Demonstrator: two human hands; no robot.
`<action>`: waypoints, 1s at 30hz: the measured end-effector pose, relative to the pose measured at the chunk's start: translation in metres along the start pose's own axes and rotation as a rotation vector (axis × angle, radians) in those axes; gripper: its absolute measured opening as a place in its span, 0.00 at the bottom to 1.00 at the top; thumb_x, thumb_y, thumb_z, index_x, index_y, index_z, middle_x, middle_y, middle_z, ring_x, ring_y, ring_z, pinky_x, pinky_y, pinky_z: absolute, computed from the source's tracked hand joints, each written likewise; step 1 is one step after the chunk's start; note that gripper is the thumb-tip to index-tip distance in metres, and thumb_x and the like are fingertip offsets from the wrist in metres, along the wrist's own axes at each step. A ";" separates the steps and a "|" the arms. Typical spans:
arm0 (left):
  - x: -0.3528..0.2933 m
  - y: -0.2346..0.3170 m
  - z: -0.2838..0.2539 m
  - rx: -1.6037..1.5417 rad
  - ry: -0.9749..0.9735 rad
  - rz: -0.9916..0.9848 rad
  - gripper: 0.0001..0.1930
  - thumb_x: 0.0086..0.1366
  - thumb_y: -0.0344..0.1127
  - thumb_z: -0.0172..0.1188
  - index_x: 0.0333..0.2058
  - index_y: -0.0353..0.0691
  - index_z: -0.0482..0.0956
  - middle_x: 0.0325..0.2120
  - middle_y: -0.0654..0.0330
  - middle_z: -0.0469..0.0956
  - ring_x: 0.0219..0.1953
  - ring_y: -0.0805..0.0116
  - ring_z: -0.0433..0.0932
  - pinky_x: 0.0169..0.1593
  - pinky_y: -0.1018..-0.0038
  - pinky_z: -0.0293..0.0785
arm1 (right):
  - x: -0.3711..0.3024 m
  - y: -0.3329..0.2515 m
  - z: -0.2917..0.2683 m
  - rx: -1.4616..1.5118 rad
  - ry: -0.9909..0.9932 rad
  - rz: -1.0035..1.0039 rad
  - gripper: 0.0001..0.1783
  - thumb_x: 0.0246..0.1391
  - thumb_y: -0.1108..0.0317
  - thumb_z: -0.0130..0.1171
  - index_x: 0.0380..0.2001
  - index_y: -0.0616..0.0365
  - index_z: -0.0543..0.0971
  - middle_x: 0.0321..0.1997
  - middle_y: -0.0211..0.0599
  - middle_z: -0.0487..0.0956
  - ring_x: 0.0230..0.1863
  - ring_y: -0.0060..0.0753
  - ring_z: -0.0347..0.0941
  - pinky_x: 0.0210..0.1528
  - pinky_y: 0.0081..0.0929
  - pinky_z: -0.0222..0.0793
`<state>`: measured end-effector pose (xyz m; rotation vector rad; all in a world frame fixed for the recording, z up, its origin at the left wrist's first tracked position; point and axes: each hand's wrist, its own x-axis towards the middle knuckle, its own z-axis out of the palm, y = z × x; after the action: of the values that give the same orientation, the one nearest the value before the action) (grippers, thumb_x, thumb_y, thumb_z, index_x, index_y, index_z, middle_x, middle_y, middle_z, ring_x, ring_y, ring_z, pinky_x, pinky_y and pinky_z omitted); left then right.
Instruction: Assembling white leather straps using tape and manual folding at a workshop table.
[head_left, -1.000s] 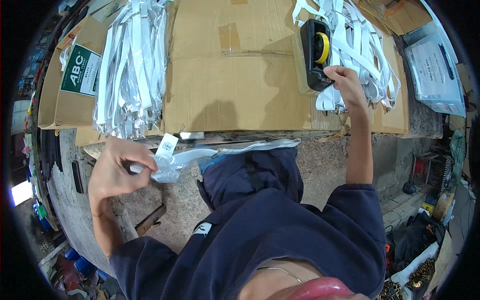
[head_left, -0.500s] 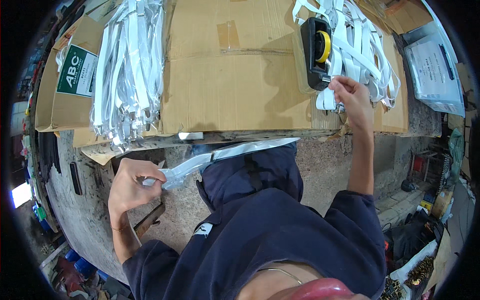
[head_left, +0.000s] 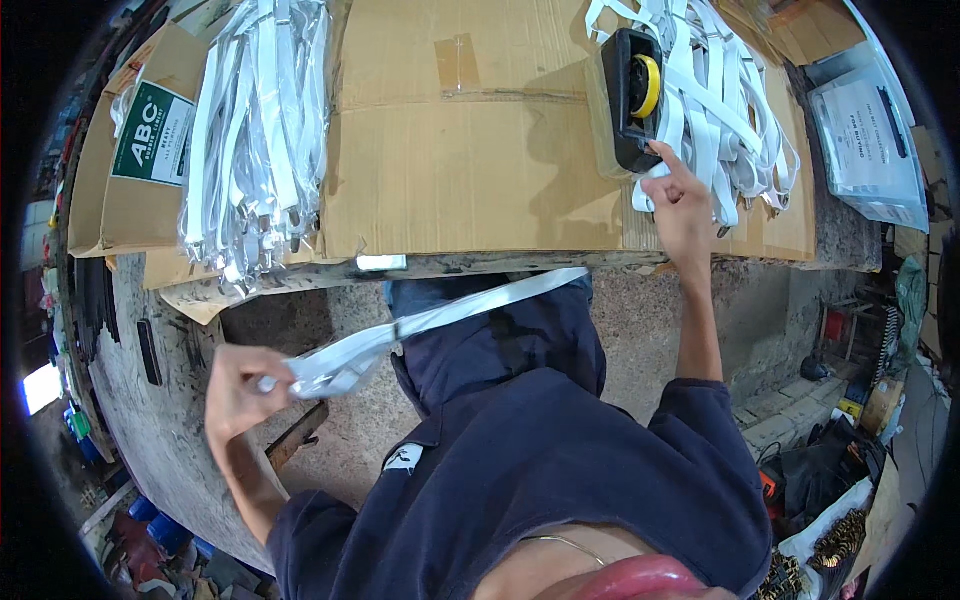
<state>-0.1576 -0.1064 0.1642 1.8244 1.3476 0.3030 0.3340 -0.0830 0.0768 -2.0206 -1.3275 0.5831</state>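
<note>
White strap (head_left: 490, 299) in a clear plastic sleeve (head_left: 345, 381) hangs over the person's dark trousers (head_left: 560, 345), just off the near edge of the cardboard-covered table (head_left: 450, 190). On the left, a cardboard box (head_left: 92, 215) wears a green-and-white label (head_left: 153, 135) with 3 big pale capitals; its smaller print is hard to read. Dark print also marks a white sheet (head_left: 862, 135) on the translucent plastic bin (head_left: 890, 205) at right.

The strap's long axis slants from the left hand (head_left: 248, 388) up and away to the right, its free end pointing toward the table edge under the right hand (head_left: 685, 205). A dark band crosses it partway along. The left thumb and fingers are clamped on the near end, which they cover; that hand is blurred. The right forefinger reaches to the front of a black tape dispenser (head_left: 630, 140) with a yellow-cored roll (head_left: 651, 85), beside loose white straps (head_left: 708, 75). I can't tell whether those fingertips pinch any tape. Bagged straps (head_left: 265, 130) run out of sight at the top.
</note>
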 end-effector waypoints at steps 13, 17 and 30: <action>-0.268 -0.025 -0.074 0.211 0.773 -0.616 0.13 0.55 0.37 0.66 0.23 0.31 0.78 0.19 0.71 0.72 0.24 0.83 0.68 0.28 0.82 0.62 | -0.059 -0.090 0.062 0.542 -0.384 -0.309 0.15 0.56 0.77 0.59 0.46 0.63 0.71 0.34 0.31 0.79 0.38 0.16 0.72 0.39 0.14 0.68; -0.270 0.008 -0.031 0.017 0.977 -0.578 0.10 0.57 0.32 0.63 0.32 0.28 0.82 0.28 0.59 0.81 0.31 0.72 0.80 0.37 0.78 0.77 | -0.111 -0.147 0.108 0.688 -0.808 -0.401 0.12 0.56 0.80 0.56 0.43 0.63 0.71 0.37 0.38 0.78 0.37 0.21 0.73 0.40 0.15 0.68; -0.150 -0.028 0.117 -0.220 1.258 -0.539 0.07 0.51 0.27 0.61 0.30 0.35 0.85 0.17 0.65 0.79 0.19 0.85 0.69 0.23 0.83 0.63 | -0.206 -0.232 0.216 0.767 -1.490 -0.472 0.07 0.52 0.77 0.63 0.32 0.60 0.73 0.28 0.26 0.78 0.26 0.11 0.68 0.27 0.13 0.63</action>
<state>-0.1634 -0.2909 0.1110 0.9205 2.4101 1.3665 -0.0379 -0.1482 0.0970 -0.3877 -1.7531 2.1182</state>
